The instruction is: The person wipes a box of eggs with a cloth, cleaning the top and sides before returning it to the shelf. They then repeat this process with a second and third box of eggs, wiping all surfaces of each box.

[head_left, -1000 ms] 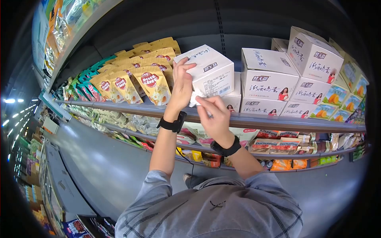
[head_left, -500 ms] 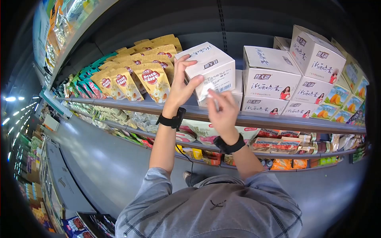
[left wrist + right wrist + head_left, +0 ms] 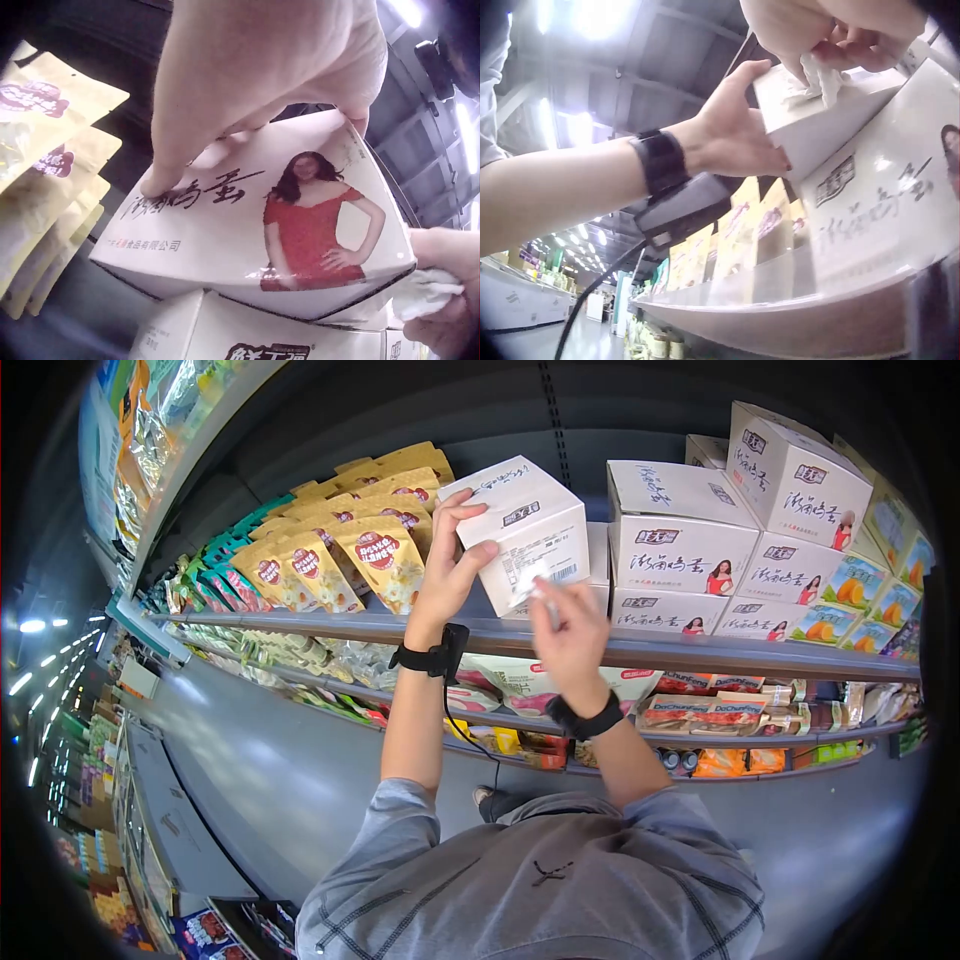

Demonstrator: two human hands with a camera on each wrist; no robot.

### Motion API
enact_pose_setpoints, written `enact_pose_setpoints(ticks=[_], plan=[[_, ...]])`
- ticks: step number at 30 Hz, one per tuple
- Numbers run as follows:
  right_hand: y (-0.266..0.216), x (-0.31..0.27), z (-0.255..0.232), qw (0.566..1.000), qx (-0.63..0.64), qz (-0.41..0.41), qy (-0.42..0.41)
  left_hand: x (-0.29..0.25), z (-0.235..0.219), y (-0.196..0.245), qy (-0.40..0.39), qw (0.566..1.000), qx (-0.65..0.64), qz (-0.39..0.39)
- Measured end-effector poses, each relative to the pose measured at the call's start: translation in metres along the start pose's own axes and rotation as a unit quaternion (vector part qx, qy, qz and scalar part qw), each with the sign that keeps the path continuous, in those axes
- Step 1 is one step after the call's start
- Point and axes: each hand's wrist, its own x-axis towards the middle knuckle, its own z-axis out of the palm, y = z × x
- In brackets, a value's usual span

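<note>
A white printed box (image 3: 545, 525) is tilted at the shelf front, over another white box (image 3: 176, 330) of the same kind. My left hand (image 3: 450, 565) grips its left side, fingers over the upper edge and thumb on the face that bears small print and a barcode. The left wrist view shows the box's side (image 3: 217, 225) with a woman in a red dress. My right hand (image 3: 575, 630), blurred in the head view, pinches a crumpled white tissue (image 3: 821, 84) and presses it against the barcode face, left of the barcode.
Yellow pouches (image 3: 380, 560) stand in rows left of the box. Stacked white boxes (image 3: 680, 555) and orange-pictured cartons (image 3: 850, 590) fill the right. The shelf's front edge (image 3: 690, 655) runs below my hands, with a lower shelf of bagged goods (image 3: 700, 710).
My right hand has moved the tissue from the box's lower left edge rightward onto its printed face. My left thumb now shows on that face, and the box is tilted more.
</note>
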Motion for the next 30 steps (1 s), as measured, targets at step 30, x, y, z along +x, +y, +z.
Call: enact_pose_setpoints(ticks=[30], plan=[[-0.004,-0.02,0.017,0.981,0.108,0.143,-0.07,-0.001,0.002,0.0,0.003,1.0,-0.025,-0.005]])
